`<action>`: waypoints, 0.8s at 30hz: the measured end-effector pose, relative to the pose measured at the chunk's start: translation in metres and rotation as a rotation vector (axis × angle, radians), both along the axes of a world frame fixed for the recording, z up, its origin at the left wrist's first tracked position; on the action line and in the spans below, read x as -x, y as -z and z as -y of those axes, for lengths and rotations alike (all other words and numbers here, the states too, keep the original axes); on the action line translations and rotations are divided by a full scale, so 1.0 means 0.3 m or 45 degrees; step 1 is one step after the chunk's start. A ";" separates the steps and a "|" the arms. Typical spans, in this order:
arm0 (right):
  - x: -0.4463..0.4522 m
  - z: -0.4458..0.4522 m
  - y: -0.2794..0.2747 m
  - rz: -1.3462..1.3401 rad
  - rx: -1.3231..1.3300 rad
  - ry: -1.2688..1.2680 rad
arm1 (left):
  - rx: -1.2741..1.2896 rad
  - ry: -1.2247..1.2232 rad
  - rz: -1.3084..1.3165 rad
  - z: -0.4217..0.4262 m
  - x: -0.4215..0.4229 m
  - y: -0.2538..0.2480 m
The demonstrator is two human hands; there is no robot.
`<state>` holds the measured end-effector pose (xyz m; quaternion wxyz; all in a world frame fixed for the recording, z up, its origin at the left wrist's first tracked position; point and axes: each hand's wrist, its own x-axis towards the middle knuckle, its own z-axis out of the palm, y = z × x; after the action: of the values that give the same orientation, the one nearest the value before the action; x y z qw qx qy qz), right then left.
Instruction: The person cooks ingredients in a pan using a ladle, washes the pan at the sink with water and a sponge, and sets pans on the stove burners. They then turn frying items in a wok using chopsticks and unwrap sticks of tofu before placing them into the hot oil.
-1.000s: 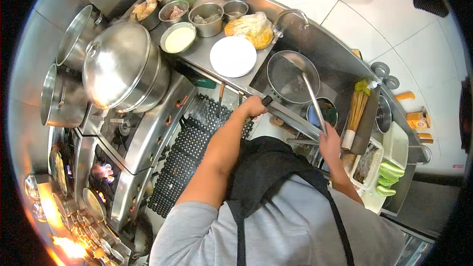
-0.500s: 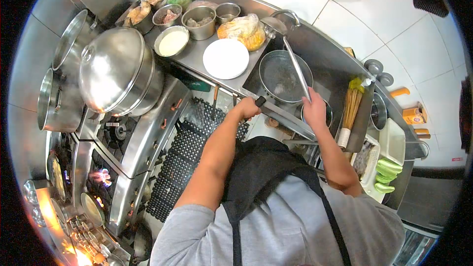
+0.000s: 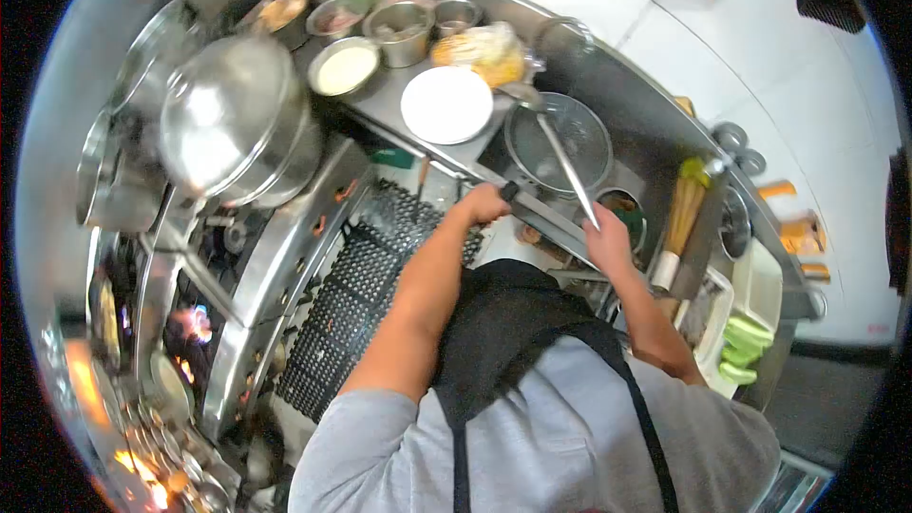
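Observation:
My right hand (image 3: 611, 236) is wrapped round the long metal handle of a ladle (image 3: 567, 166). The ladle's bowl is close to the right side of a white plate (image 3: 446, 104), above the near-left rim of the sink area. Beneath the ladle, a round pan of water (image 3: 559, 147) sits in the sink. My left hand (image 3: 486, 203) is closed round a black handle (image 3: 510, 191) by the counter's front edge; what the handle belongs to is hidden.
On the steel counter stand a bowl of pale yellow liquid (image 3: 344, 68), metal pots of food and a plastic-wrapped yellow food bag (image 3: 483, 52). A large lidded pot (image 3: 233, 123) and lit burners (image 3: 195, 323) are at left. A bamboo brush (image 3: 682, 218) leans in the sink.
The ladle has come down towards me, its bowl leaving the tap for the plate's right side. My right hand moved slightly nearer my body. The left hand still grips the black handle.

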<state>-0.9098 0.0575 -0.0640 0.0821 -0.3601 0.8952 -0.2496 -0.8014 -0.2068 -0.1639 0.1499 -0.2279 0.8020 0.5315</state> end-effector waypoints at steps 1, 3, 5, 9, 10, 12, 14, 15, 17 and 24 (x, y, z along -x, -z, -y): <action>-0.008 -0.021 0.016 -0.002 0.004 0.006 | 0.130 0.040 -0.067 -0.008 0.012 0.036; -0.033 -0.063 0.019 0.254 -0.002 0.160 | 0.146 -0.002 -0.101 -0.025 0.000 0.012; -0.025 -0.109 0.058 0.368 0.085 0.113 | 0.266 -0.141 -0.166 -0.040 -0.015 0.032; 0.133 -0.269 0.224 0.437 0.075 0.057 | 0.125 -0.028 0.030 -0.031 -0.061 -0.116; 0.211 -0.335 0.329 0.354 0.051 0.041 | 0.253 0.053 0.012 -0.029 -0.027 -0.058; 0.244 -0.368 0.345 0.260 0.032 0.032 | 0.104 0.007 0.006 -0.028 0.031 0.067; 0.309 -0.412 0.400 0.320 0.040 -0.025 | -0.013 -0.088 0.089 -0.032 -0.033 -0.048; 0.323 -0.420 0.406 0.351 0.043 -0.052 | -0.010 -0.072 0.084 -0.026 -0.032 -0.033; 0.319 -0.438 0.411 0.328 -0.008 0.016 | -0.006 -0.038 0.070 -0.028 0.008 0.028; 0.388 -0.496 0.449 0.347 -0.038 0.034 | 0.187 0.154 -0.024 -0.011 0.167 0.329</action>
<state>-1.0263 0.2063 -0.1986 0.2050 -0.3097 0.8840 -0.2839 -0.8516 -0.2035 -0.2625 0.1571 -0.1847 0.8524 0.4633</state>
